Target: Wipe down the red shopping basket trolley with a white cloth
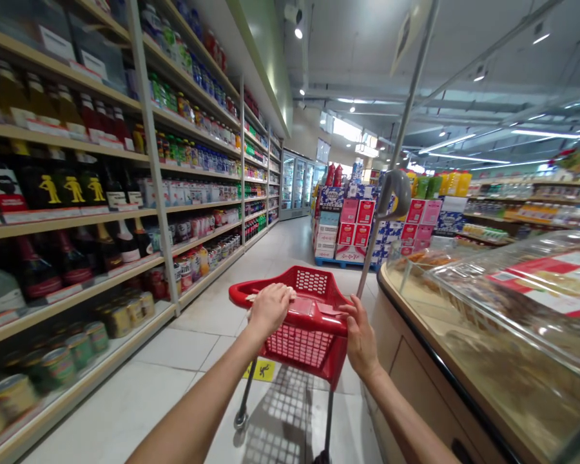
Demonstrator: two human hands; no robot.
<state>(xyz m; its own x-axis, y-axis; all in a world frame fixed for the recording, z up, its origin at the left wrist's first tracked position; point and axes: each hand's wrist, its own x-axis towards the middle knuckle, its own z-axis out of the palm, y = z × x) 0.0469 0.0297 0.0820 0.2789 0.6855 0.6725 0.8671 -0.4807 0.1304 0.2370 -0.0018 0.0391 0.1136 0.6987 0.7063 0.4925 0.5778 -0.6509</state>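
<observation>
Left hand (270, 308) lies palm down over the left part of the cart's handle, its fingers bent close together around a pale, crumpled wad (251, 298) pressed to the smooth plastic. Right hand (361, 335) curls at the handle's right end, fingers half bent and slightly parted, their tips touching the glossy edge; whether it truly grips cannot be told. Directly ahead of the body stands the red shopping cart (299, 345), a moulded basket with rounded rims and walls pierced in a honeycomb-like mesh, carried on slim metal legs. Its lattice shadow falls over the flat, pale floor tiles (169, 348), beside a yellow floor sticker (261, 370).

Along the left run wood-toned shelves (67, 222) with long-necked glass bottles (60, 103) and squat cylindrical cans (60, 367). On the right, a curved, dark-edged counter (418, 322) bears clear, shiny plastic packaging (468, 277). Beyond the cart, boxy printed cartons (355, 222) are stacked on a blue pallet (341, 263).
</observation>
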